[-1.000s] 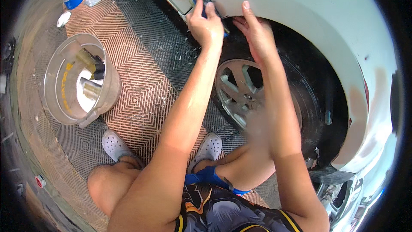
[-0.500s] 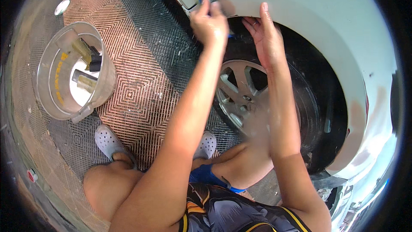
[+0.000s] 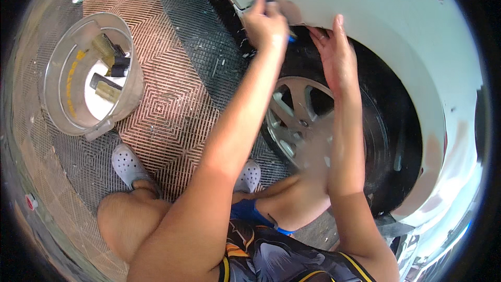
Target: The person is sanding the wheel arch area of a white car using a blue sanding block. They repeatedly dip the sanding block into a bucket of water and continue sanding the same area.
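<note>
The person's got on a sleeveless top [image 3: 271,256], black with grey shapes and a streak of orange, yellow trim round the armholes; blue shorts [image 3: 249,213] below, and pale clogs [image 3: 128,166] dotted with round holes.

I held a dark block [image 3: 291,38] with some blue (mostly hidden by my grip) near one corner of the pale, curved car panel [image 3: 383,13], which bore brownish patches.
</note>
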Demonstrator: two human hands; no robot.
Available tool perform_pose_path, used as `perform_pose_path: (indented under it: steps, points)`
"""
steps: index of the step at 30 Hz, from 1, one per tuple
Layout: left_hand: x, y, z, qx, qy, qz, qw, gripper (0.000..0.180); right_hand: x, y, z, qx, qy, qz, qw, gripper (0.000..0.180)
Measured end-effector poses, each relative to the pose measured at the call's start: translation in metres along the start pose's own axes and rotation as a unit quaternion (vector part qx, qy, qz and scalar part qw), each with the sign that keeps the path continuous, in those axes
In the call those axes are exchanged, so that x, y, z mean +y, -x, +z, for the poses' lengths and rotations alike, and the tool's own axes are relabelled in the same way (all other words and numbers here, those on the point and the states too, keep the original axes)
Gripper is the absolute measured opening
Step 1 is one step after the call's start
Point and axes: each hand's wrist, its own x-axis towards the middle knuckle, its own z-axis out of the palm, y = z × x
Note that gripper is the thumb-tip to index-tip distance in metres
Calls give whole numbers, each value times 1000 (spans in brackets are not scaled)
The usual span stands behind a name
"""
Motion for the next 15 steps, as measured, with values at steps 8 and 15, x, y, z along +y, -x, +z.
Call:
perform_pose_path:
  steps: [8, 15]
  points:
    - [-39, -22, -13, 11, -95, -99, 990, 47, 0, -5, 5, -9, 3, -17, 1000, 61]
    - [-34, -5, -20, 12, -209, -36, 977, 50, 1, -2, 2, -3, 18, -6, 1000, 65]
